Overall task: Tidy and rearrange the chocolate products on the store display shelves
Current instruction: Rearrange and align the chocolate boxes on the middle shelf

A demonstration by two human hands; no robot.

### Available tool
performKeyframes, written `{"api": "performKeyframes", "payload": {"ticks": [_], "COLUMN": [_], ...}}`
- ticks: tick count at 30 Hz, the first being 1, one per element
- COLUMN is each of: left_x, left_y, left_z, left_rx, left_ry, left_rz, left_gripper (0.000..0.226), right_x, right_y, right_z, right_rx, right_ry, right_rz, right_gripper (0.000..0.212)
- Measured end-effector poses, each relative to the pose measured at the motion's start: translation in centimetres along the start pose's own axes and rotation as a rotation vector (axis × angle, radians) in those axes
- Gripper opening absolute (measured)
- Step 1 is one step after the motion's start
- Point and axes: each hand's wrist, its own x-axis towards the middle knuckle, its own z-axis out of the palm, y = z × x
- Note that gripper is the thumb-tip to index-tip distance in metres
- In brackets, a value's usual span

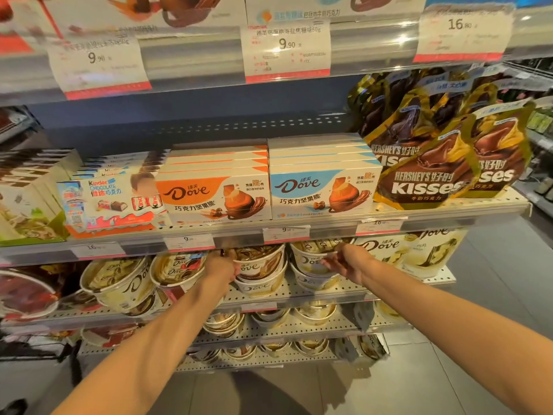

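Dove tubs (260,266) stand in stacks on the shelf (299,290) below the boxed bars, and both hands reach in to them. The left hand (223,266) has its fingers curled round the side of the brown-labelled top tub, gripping it at the rim. The right hand (344,262) touches the pale tub (308,260) just beside it with its fingers bent against the wall; whether they pinch the rim or only press on it I cannot tell. Each of these two tubs sits on another tub underneath. Left of the left hand, two more tubs (119,283) lie tilted, mouths facing out. Right of the right hand stand white Dove bags (386,250).

On the shelf above, orange Dove boxes (214,194) and blue Dove boxes (324,190) stand side by side, touching, each in a row running back. Kinder boxes (113,199) stand to their left, and Hershey's Kisses bags (428,181) lean to their right. Price tags (189,242) hang along the shelf edges. Lower shelves hold more tubs (269,317).
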Motion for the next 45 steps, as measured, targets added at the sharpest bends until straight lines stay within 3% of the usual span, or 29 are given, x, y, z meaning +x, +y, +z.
{"api": "performKeyframes", "payload": {"ticks": [2,6,9,14,19,26,42,45], "left_x": [-0.8,-2.7,-2.6,-2.8,-1.9,-1.9,-1.7,-2.0], "left_y": [-0.3,0.2,0.9,1.7,1.2,0.5,-0.1,0.1], "left_z": [0.0,0.3,0.6,0.7,0.5,0.7,0.1,0.2], "left_rx": [-0.041,-0.074,-0.161,-0.264,-0.298,-0.315,-0.299,-0.26], "left_ry": [-0.028,-0.232,-0.222,-0.218,-0.166,-0.148,-0.238,-0.237], "left_rz": [0.021,-0.056,-0.076,-0.081,-0.088,-0.077,-0.079,-0.062], "left_gripper": [0.023,0.031,0.034,0.02,0.029,0.029,0.038,0.029], "right_x": [-0.3,-0.8,-1.1,-0.8,-0.4,-0.9,-1.2,-1.2], "right_y": [0.2,-0.3,-0.7,-0.1,0.2,0.3,1.3,1.2], "right_z": [0.1,-0.2,-0.4,-0.2,-0.2,0.2,0.9,0.8], "right_rx": [0.0,-0.025,-0.04,0.073,0.064,0.018,0.09,0.083], "right_ry": [-0.01,-0.071,-0.101,-0.112,-0.098,0.031,0.072,0.058], "right_rz": [0.015,0.047,0.059,0.08,0.08,0.045,0.047,0.042], "right_gripper": [0.026,0.055,0.046,0.035,0.039,0.023,0.028,0.031]}}
